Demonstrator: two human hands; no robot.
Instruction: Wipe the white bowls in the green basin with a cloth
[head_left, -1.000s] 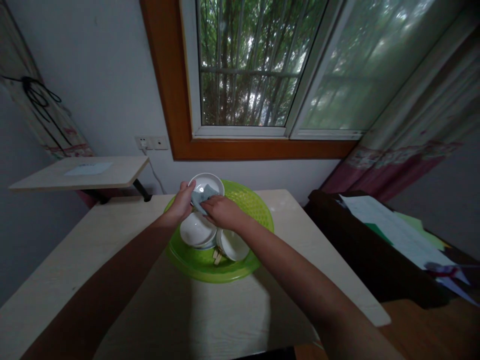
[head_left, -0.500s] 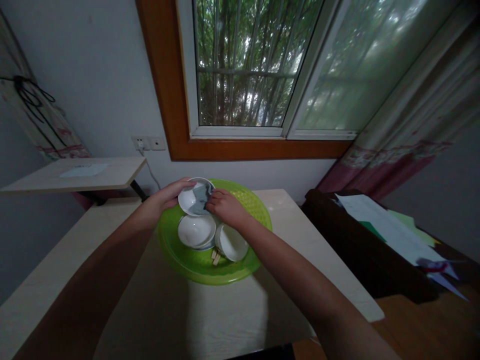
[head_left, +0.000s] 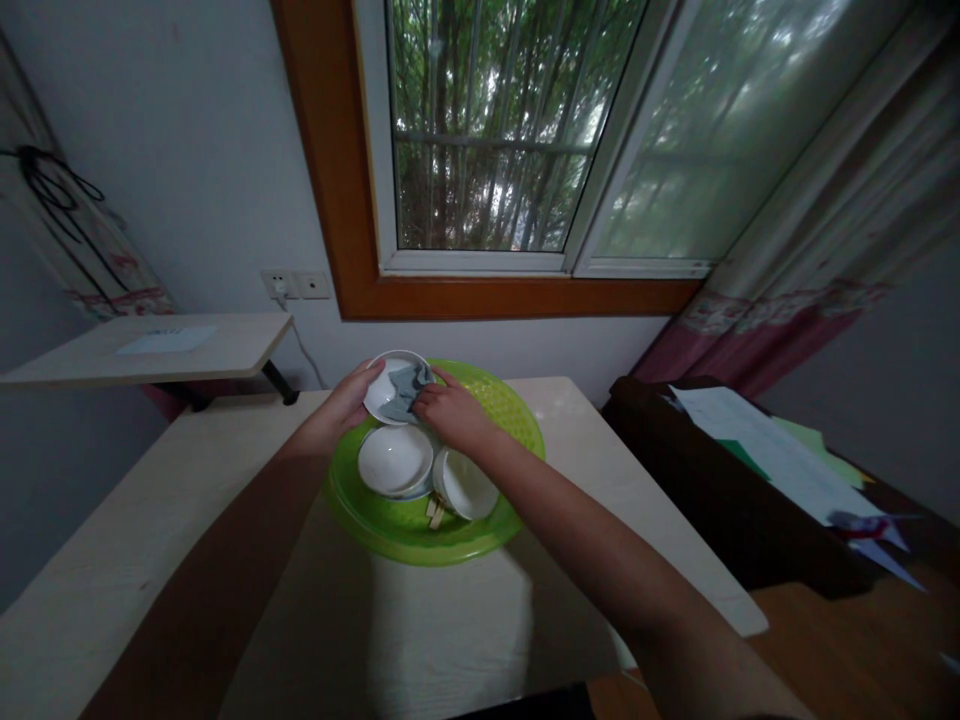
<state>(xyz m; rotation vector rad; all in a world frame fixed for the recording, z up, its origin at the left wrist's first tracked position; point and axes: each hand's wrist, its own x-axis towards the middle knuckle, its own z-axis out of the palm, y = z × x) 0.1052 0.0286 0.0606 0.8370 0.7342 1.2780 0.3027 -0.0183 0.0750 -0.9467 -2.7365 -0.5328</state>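
Note:
My left hand [head_left: 354, 392] grips the left rim of a white bowl [head_left: 380, 393], which is tilted with its inside toward me. A grey cloth [head_left: 405, 388] lies against the inside of that bowl, and my right hand [head_left: 450, 408] is closed on it at the right rim. Below the held bowl, a stack of white bowls [head_left: 394, 460] rests in a round green basket [head_left: 375, 540]. To its right another white bowl [head_left: 471, 487] leans on its side. Light wooden pieces [head_left: 435, 513], perhaps chopstick ends, stick out between them.
The basket stands on a pale wooden table [head_left: 450, 620]. At the left is a raised shelf [head_left: 225, 350] with a paper on it. Behind are a window [head_left: 495, 130] and a wall socket [head_left: 292, 285]. Papers lie on a dark cabinet [head_left: 675, 470] at the right.
The held bowl and my left hand have shifted slightly right and up. The cloth stays inside the bowl under my right hand, which has hardly moved.

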